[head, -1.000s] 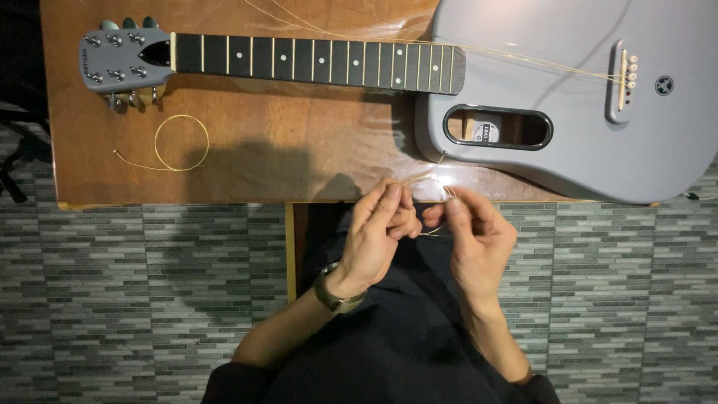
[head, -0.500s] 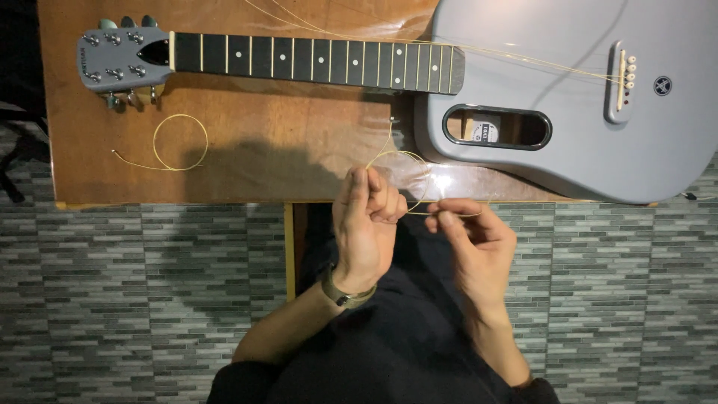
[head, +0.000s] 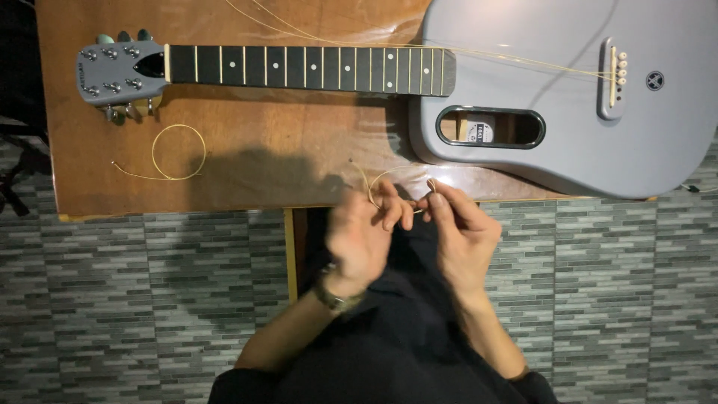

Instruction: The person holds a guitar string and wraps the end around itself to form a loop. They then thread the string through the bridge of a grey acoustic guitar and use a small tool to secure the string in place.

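A grey guitar (head: pixel 568 112) lies flat across the wooden table (head: pixel 284 157), its dark neck (head: pixel 299 69) and headstock (head: pixel 120 73) pointing left. My left hand (head: pixel 363 236) and my right hand (head: pixel 460 236) meet at the table's front edge, just below the guitar body. Both pinch a thin brass-coloured guitar string (head: pixel 381 178) that curls into a small loop above my fingers. My left wrist wears a watch (head: pixel 334 297). The fingertips touch each other around the wire.
Another coiled string (head: pixel 178 152) lies on the table below the headstock. Loose strings (head: pixel 523 60) run from the guitar's bridge (head: pixel 615 77) toward the table's far edge. Grey tiled floor (head: pixel 149 299) surrounds my lap.
My hands have come closer together and dropped slightly toward the table edge. The held string's loop has shrunk from a wide curl to a tighter one.
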